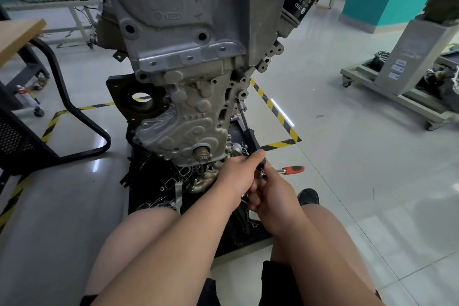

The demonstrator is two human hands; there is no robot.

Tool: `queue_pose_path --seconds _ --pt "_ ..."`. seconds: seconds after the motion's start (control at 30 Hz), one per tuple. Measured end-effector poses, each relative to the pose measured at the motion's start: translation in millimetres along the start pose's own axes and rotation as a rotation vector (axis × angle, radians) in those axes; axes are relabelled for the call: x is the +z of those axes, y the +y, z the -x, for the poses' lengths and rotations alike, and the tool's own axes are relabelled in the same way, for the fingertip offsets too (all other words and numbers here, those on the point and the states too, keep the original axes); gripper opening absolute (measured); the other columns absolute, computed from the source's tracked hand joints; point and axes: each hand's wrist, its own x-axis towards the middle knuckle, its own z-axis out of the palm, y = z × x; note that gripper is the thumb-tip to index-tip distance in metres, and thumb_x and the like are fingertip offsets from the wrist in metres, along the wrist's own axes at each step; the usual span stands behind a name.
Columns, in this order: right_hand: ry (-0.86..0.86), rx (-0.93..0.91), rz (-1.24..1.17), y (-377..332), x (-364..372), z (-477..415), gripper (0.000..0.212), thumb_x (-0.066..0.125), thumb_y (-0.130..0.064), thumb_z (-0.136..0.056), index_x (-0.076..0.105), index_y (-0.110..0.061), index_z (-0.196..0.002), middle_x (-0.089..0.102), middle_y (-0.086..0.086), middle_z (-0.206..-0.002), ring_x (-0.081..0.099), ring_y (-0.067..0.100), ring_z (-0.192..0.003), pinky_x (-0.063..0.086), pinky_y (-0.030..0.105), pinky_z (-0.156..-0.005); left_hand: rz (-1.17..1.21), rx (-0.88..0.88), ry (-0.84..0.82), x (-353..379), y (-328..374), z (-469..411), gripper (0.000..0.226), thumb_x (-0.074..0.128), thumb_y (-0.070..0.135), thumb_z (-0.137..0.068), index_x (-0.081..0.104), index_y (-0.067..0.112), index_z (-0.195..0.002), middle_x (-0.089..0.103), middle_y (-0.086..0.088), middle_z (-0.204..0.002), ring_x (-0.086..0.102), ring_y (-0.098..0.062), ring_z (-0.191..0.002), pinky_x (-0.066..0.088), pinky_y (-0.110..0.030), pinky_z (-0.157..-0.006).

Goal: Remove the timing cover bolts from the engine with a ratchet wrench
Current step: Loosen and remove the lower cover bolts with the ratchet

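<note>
Head view, nearest first: both my forearms reach out over my bare knees and meet low in front of the engine. My left hand [237,177] is curled round the head of the ratchet wrench [293,169], thumb pointing up along the tool. My right hand [272,196] sits just beside and below it, fingers curled on the chrome shank as far as I can tell, with the red grip sticking out free to the right. From the head, the extension bar [244,119] runs up and away to the right edge of the timing cover [188,112]. Its socket tip [238,100] hides the bolt there. To do this well, I should keep my left hand pressing along the bar so the socket stays square. My right should slide out onto the red grip for leverage and make short, steady swings. Beyond, the engine [198,7] stands upright on the floor.
</note>
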Motion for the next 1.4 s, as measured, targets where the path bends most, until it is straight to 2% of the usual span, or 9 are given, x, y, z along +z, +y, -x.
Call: queue_pose_path --seconds 0.13,0.27,0.4,0.6,0.77,0.9,0.97,1.13,1.4 --pt "0.093 -0.163 0.168 3 0 2 0.022 0.042 -0.031 -0.103 0.06 -0.02 -0.11 0.057 0.001 -0.059 0.044 0.013 -0.042 0.038 0.024 -0.044 0.056 0.031 0.017 1 -1 -3 0.037 0.061 0.043 -0.091 0.071 0.009 -0.08 0.057 -0.002 -0.056 0.05 -0.016 -0.045 0.04 -0.022 -0.05" --pt "0.203 -0.3 0.478 5 0 7 0.043 0.047 -0.033 -0.1 0.038 -0.041 -0.14 0.067 -0.007 -0.09 0.06 0.004 -0.071 0.045 0.02 -0.064 0.058 0.055 0.039 1 -3 -5 0.035 0.063 0.043 -0.09 0.065 0.017 -0.066 0.06 0.008 -0.05 0.055 -0.007 -0.046 0.04 -0.014 -0.044" --pt "0.249 -0.455 0.779 6 2 13 0.05 0.047 -0.03 -0.1 0.031 -0.045 -0.145 0.065 -0.024 -0.097 0.06 -0.011 -0.081 0.041 0.01 -0.064 0.043 0.06 0.046 0 -3 -6 0.033 0.063 0.045 -0.089 0.07 0.018 -0.072 0.069 0.008 -0.062 0.065 -0.006 -0.061 0.047 -0.019 -0.055" --pt "0.272 -0.5 1.105 6 6 17 0.065 0.041 -0.03 -0.101 0.005 -0.048 -0.151 0.051 0.0 -0.13 0.058 0.018 -0.1 0.049 0.039 -0.08 0.105 0.081 0.058 3 -3 -5 0.047 0.067 0.05 -0.082 0.069 0.006 -0.099 0.074 -0.011 -0.095 0.07 -0.022 -0.09 0.054 -0.04 -0.085" --pt "0.263 -0.443 0.994 7 5 11 0.062 0.041 -0.027 -0.101 0.01 -0.042 -0.153 0.057 -0.003 -0.134 0.06 0.013 -0.112 0.049 0.035 -0.086 0.072 0.037 0.061 1 -3 -6 0.031 0.068 0.048 -0.084 0.074 0.019 -0.073 0.075 0.002 -0.077 0.07 -0.011 -0.074 0.052 -0.021 -0.063" --pt "0.224 -0.357 0.727 7 3 7 0.033 0.041 -0.034 -0.102 0.039 -0.034 -0.134 0.058 -0.021 -0.094 0.058 -0.014 -0.08 0.04 0.007 -0.063 0.047 -0.016 0.089 -2 -4 -7 0.04 0.066 0.054 -0.083 0.072 0.014 -0.081 0.071 -0.001 -0.079 0.066 -0.016 -0.081 0.049 -0.029 -0.07" --pt "0.239 -0.262 0.615 6 2 3 0.028 0.039 -0.042 -0.101 0.052 -0.025 -0.119 0.063 -0.008 -0.093 0.061 0.002 -0.082 0.045 0.02 -0.071 0.033 -0.022 0.082 -3 -3 -8 0.042 0.066 0.053 -0.083 0.073 0.011 -0.081 0.071 -0.002 -0.078 0.066 -0.018 -0.075 0.049 -0.029 -0.069" --pt "0.143 -0.035 0.301 1 3 2 0.069 0.033 -0.047 -0.102 0.052 -0.014 -0.045 0.047 0.007 -0.047 0.041 0.018 -0.039 0.035 0.027 -0.046 -0.009 -0.035 0.067 -3 -3 -6 0.053 0.061 0.053 -0.086 0.066 0.0 -0.088 0.052 -0.009 -0.051 0.043 -0.019 -0.034 0.037 -0.021 -0.045" --pt "0.063 0.031 0.186 1 3 0 0.067 0.032 -0.048 -0.102 0.051 -0.011 -0.05 0.046 0.007 -0.051 0.035 0.019 -0.039 0.033 0.028 -0.045 -0.023 -0.019 0.086 -3 -5 -5 0.052 0.062 0.054 -0.085 0.065 0.002 -0.088 0.047 -0.007 -0.041 0.039 -0.019 -0.029 0.034 -0.018 -0.039"
